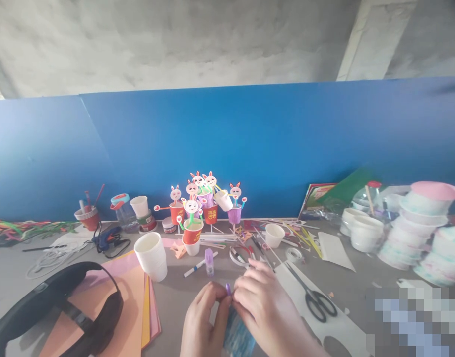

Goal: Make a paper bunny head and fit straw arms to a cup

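Note:
My left hand (205, 320) and my right hand (262, 300) meet close together at the front of the table. Their fingertips pinch a small purple piece (228, 287), mostly covered by the fingers, so its kind is unclear. Below and between the hands shows a blue-and-white streaked surface (237, 331), partly hidden by them; I cannot tell whether it is held. Just beyond lie a purple glue stick (210, 263), standing upright, and a white-and-blue marker (200, 264). A roll of tape (237, 257) is past the right fingertips.
Paper-cup rabbit figures (193, 225) stand at the back. Scissors (316, 300) lie on white paper at right, near stacked painted cups (409, 228). At left are a black headband-like device (59, 317) on coloured paper (132, 307), white cups (152, 255) and a glue gun (107, 238).

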A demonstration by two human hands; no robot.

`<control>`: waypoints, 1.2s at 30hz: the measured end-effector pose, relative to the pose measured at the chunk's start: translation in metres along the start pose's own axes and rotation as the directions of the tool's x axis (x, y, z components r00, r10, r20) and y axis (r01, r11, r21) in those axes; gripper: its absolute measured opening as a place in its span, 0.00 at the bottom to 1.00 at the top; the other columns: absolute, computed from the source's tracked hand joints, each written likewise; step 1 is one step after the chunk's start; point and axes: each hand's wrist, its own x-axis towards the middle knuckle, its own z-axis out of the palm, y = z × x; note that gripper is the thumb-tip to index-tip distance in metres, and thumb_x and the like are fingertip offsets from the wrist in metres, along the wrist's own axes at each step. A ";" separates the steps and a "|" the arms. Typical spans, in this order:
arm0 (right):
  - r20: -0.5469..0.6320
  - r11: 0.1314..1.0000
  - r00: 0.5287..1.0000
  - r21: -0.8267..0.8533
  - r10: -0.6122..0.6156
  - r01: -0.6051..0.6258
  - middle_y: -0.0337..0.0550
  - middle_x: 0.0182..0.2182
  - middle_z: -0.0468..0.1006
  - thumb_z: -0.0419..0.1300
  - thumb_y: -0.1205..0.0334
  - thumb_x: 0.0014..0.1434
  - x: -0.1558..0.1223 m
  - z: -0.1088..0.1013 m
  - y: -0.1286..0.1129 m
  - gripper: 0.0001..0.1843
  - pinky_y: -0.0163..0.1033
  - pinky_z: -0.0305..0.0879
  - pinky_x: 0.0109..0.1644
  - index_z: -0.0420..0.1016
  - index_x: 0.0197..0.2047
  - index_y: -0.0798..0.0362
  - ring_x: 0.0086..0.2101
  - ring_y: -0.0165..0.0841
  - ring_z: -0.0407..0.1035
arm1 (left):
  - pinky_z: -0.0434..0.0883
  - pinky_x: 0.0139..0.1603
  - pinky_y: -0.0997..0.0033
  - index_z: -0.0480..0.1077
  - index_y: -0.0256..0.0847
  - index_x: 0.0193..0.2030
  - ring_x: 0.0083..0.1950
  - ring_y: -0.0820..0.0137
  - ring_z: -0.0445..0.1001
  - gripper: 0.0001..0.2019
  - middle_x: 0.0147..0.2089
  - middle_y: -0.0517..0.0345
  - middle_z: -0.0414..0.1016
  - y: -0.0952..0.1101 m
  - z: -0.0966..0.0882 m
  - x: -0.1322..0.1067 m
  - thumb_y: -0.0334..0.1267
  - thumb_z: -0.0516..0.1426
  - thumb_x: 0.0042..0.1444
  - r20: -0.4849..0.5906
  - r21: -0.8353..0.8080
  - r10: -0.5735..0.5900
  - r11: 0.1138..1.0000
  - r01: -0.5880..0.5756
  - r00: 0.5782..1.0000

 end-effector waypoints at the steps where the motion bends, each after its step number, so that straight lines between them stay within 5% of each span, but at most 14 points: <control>1: -0.012 1.000 1.000 -0.029 -0.012 0.012 0.35 0.23 0.76 0.60 0.78 0.57 -0.001 0.002 -0.001 0.14 0.51 0.63 0.59 0.71 0.24 0.52 0.29 0.33 0.69 | 0.67 0.35 0.76 0.66 0.44 0.33 0.31 0.69 0.71 0.09 0.30 0.61 0.71 0.000 0.000 0.000 0.36 0.52 0.66 -0.002 0.007 -0.006 1.000 0.006 1.000; 9: -0.035 1.000 0.999 0.003 0.001 -0.001 0.39 0.28 0.79 0.53 0.78 0.62 -0.006 0.002 -0.010 0.15 0.52 0.64 0.60 0.73 0.30 0.51 0.32 0.34 0.72 | 0.66 0.35 0.76 0.66 0.43 0.31 0.30 0.69 0.70 0.12 0.29 0.62 0.70 -0.003 -0.005 -0.002 0.41 0.53 0.67 0.025 -0.034 -0.084 0.996 0.085 0.996; 19: 0.090 0.958 0.988 0.249 0.125 -0.144 0.38 0.28 0.80 0.57 0.74 0.60 -0.001 -0.021 -0.004 0.11 0.49 0.64 0.58 0.73 0.30 0.50 0.31 0.33 0.74 | 0.68 0.36 0.74 0.70 0.43 0.36 0.32 0.68 0.72 0.09 0.32 0.59 0.73 0.006 -0.010 -0.002 0.39 0.53 0.68 0.068 -0.121 0.010 0.993 -0.002 0.998; 36: 0.143 0.966 0.987 0.236 0.070 -0.103 0.37 0.27 0.78 0.55 0.73 0.61 0.005 -0.037 -0.010 0.12 0.47 0.66 0.55 0.70 0.28 0.50 0.31 0.34 0.72 | 0.69 0.36 0.76 0.72 0.43 0.35 0.33 0.69 0.73 0.08 0.33 0.57 0.74 0.018 -0.019 0.003 0.35 0.54 0.66 0.130 -0.152 0.061 0.987 -0.041 0.990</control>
